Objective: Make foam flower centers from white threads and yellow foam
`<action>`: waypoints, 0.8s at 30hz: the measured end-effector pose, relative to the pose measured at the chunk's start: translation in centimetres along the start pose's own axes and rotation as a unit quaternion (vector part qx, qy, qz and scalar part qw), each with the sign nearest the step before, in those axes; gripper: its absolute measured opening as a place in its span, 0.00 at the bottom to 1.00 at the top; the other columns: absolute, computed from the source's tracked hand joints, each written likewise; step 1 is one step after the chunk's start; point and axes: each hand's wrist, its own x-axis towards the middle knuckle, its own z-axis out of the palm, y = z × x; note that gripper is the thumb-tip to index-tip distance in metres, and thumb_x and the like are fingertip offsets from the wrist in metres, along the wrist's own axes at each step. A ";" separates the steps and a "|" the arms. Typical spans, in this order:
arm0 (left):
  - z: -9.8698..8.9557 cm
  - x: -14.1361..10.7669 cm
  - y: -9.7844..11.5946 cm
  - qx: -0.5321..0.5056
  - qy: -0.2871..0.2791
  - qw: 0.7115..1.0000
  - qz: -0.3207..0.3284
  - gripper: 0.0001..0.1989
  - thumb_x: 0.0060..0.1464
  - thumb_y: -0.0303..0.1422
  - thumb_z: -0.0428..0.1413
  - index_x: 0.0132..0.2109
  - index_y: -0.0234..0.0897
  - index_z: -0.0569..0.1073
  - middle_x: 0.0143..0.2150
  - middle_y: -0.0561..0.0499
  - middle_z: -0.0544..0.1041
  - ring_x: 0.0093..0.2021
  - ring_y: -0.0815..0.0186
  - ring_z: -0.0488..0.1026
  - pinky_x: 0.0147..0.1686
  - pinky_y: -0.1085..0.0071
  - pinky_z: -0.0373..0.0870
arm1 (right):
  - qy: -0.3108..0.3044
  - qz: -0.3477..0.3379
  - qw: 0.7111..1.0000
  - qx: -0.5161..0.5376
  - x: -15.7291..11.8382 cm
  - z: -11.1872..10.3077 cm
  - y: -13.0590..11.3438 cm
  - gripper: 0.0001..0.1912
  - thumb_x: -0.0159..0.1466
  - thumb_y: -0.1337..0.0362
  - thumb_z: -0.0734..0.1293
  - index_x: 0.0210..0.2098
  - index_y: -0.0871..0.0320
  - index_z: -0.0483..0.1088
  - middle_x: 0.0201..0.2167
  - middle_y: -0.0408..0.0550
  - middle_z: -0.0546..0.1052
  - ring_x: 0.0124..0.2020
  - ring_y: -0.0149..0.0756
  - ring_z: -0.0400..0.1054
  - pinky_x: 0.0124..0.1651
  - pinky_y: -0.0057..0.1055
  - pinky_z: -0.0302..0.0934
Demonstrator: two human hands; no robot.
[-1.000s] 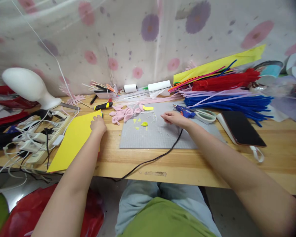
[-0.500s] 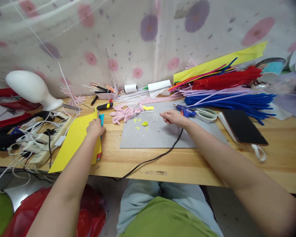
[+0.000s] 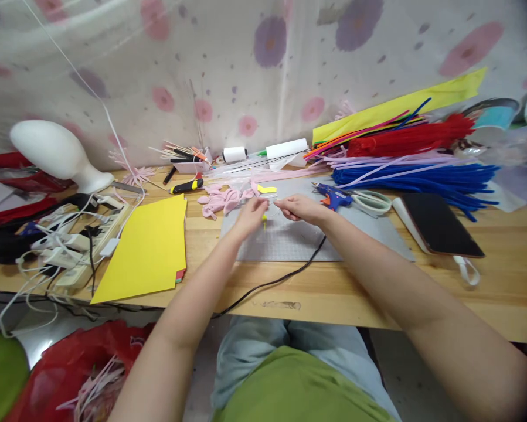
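Observation:
Over the grey cutting mat point(image 3: 285, 243), my two hands are close together, fingertips nearly meeting. My left hand point(image 3: 251, 215) has its fingers drawn together in a pinch. My right hand point(image 3: 302, 209) is closed, thumb against the curled fingers. A thin whitish strand point(image 3: 272, 198) shows between the fingertips; what each hand grips is too small to make out. Beneath the left fingers, part of a small yellow piece point(image 3: 265, 219) peeks out. A yellow strip point(image 3: 267, 189) and a pink fuzzy bundle point(image 3: 221, 200) lie just behind.
A blue glue gun point(image 3: 333, 196), its cord crossing the mat, and scissors point(image 3: 372, 202) are at right, near a phone point(image 3: 441, 224). Blue pipe cleaners point(image 3: 412, 180) lie behind. To the left are yellow sheets point(image 3: 146, 249), a utility knife point(image 3: 186, 186) and a power strip point(image 3: 81, 266).
My left hand has left the yellow sheets and utility knife and moved right to meet my right hand. The knife now lies behind the sheets. My right hand stays over the mat.

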 end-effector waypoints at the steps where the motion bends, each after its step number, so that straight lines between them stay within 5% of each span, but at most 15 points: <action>1: 1.4 -0.2 0.3 -0.089 -0.042 0.993 -0.058 0.07 0.54 0.33 0.49 0.34 0.35 0.68 0.30 0.48 0.73 0.32 0.68 0.71 0.37 0.67 0.68 | 0.006 0.006 1.000 -0.004 0.0 0.0 0.0 0.26 0.58 0.45 0.60 0.15 0.58 0.56 0.09 0.37 0.56 0.13 0.22 0.45 0.19 0.25 0.38; 4: 3.6 -1.0 0.9 -0.221 -0.103 0.956 -0.164 0.09 0.53 0.36 0.50 0.33 0.34 0.66 0.26 0.51 0.69 0.22 0.73 0.66 0.26 0.72 0.67 | 0.026 0.025 0.999 -0.016 -0.4 -0.2 0.0 0.27 0.57 0.44 0.61 0.15 0.58 0.56 0.08 0.37 0.56 0.12 0.21 0.45 0.18 0.25 0.38; 8: 3.5 -1.9 1.0 -0.189 -0.092 0.961 -0.177 0.08 0.48 0.31 0.56 0.26 0.33 0.65 0.20 0.57 0.61 0.16 0.79 0.54 0.15 0.80 0.52 | 0.012 0.030 0.999 0.003 -1.0 -0.6 0.6 0.28 0.56 0.41 0.60 0.16 0.59 0.58 0.10 0.38 0.59 0.13 0.21 0.49 0.19 0.24 0.44; 14: 3.1 -2.0 0.8 -0.175 -0.066 0.967 -0.172 0.09 0.49 0.28 0.54 0.24 0.33 0.64 0.19 0.58 0.58 0.16 0.79 0.51 0.15 0.80 0.43 | 0.003 0.053 0.995 0.085 -0.2 -1.0 1.8 0.32 0.60 0.39 0.51 0.22 0.61 0.64 0.16 0.44 0.66 0.17 0.24 0.57 0.19 0.23 0.49; 20: 3.0 -2.0 0.5 -0.170 -0.060 0.968 -0.177 0.09 0.50 0.29 0.54 0.25 0.33 0.64 0.17 0.60 0.54 0.15 0.80 0.49 0.15 0.79 0.42 | 0.007 0.008 0.998 0.057 0.0 -0.6 1.7 0.20 0.56 0.48 0.64 0.28 0.60 0.64 0.25 0.44 0.70 0.21 0.23 0.59 0.22 0.22 0.53; 24: 2.9 -2.0 0.5 -0.154 -0.069 0.969 -0.180 0.07 0.50 0.29 0.52 0.26 0.33 0.64 0.17 0.60 0.55 0.15 0.80 0.49 0.16 0.79 0.42 | 0.021 -0.030 0.999 0.007 0.4 -0.2 1.8 0.15 0.57 0.53 0.64 0.25 0.59 0.61 0.20 0.39 0.65 0.19 0.23 0.56 0.22 0.23 0.51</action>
